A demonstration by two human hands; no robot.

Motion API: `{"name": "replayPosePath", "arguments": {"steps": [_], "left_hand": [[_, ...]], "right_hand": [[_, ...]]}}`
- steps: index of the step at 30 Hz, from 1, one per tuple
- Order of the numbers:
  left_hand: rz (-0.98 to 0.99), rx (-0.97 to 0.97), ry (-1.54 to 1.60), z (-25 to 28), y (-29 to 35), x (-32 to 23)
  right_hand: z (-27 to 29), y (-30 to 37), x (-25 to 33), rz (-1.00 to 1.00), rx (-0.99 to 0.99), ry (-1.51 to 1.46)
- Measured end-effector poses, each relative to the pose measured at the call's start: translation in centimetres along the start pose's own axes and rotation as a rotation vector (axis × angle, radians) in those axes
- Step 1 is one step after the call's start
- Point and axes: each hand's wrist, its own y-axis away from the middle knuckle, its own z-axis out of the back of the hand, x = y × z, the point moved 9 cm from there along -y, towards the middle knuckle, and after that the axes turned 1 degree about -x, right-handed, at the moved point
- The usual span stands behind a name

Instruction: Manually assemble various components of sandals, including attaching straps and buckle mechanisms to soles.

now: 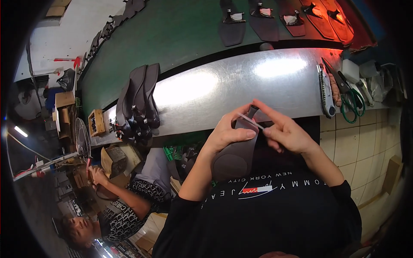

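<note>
Both hands work a dark shoe insole just below the desk's near edge, centre of the frame.

The steel desk (223,92) lies bare above the hands; a stack of insoles (140,101) sits at its left end, scissors (350,96) at its right. The left hand (226,133) clamps the insole (241,150) by its upper edge, thumb across it. The right hand (286,133) pinches a thin pale strip (250,121) at the insole's narrow top, fingers together.
</note>
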Motion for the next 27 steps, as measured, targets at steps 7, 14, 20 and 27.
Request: {"name": "replayPosePath", "arguments": {"steps": [7,14,20,27], "left_hand": [[-0.032,-0.082,-0.027,-0.9,0.8,-1.4],[-0.056,-0.080,-0.103,-1.1,0.9,-0.4],[0.024,-0.059,-0.032,-2.1,0.9,-0.1],[-0.023,-0.058,0.126,-1.9,1.6,-0.2]], "right_hand": [[-0.7,0.1,-0.1,0.071,-0.054,-0.290],[0.6,-0.1,-0.9,0.213,-0.093,-0.214],[2.0,-0.5,-0.9,0.258,-0.157,-0.237],[5.2,0.4,-1.9,0.167,-0.342,-0.189]]}}
